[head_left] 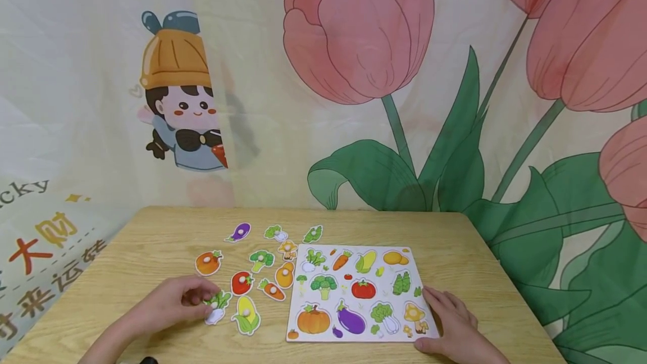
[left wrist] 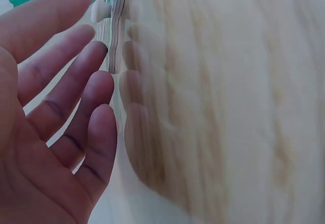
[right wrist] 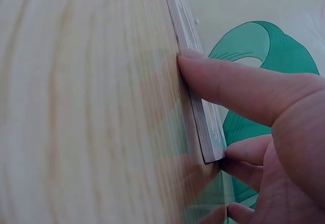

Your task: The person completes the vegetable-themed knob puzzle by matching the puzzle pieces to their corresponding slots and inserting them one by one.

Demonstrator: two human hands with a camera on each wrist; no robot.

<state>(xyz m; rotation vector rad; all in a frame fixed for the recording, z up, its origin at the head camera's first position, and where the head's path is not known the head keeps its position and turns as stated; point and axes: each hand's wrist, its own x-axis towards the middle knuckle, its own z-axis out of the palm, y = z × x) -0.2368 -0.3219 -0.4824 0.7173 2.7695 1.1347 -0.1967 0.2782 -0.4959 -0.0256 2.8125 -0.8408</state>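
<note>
On the wooden table, my left hand point(head_left: 174, 302) is at a white radish puzzle piece point(head_left: 217, 309). In the left wrist view the thumb and fingers are spread apart beside a white knob point(left wrist: 101, 10) on the piece's face, with a gap between thumb and forefinger. My right hand point(head_left: 457, 324) grips the lower right corner of a vegetable puzzle board point(head_left: 366, 291). Its thumb point(right wrist: 203, 71) lies against the near edge, the fingers along the right side. Printed vegetables, among them a pumpkin, an eggplant and a tomato, show on the board.
Several knobbed pieces lie left of the board, including corn point(head_left: 246, 315), a tomato point(head_left: 241, 283), a carrot point(head_left: 272, 290), broccoli point(head_left: 262, 261), a pumpkin point(head_left: 208, 263) and an eggplant point(head_left: 240, 232). Behind the table point(head_left: 167, 235) hangs a tulip-printed curtain point(head_left: 263, 72).
</note>
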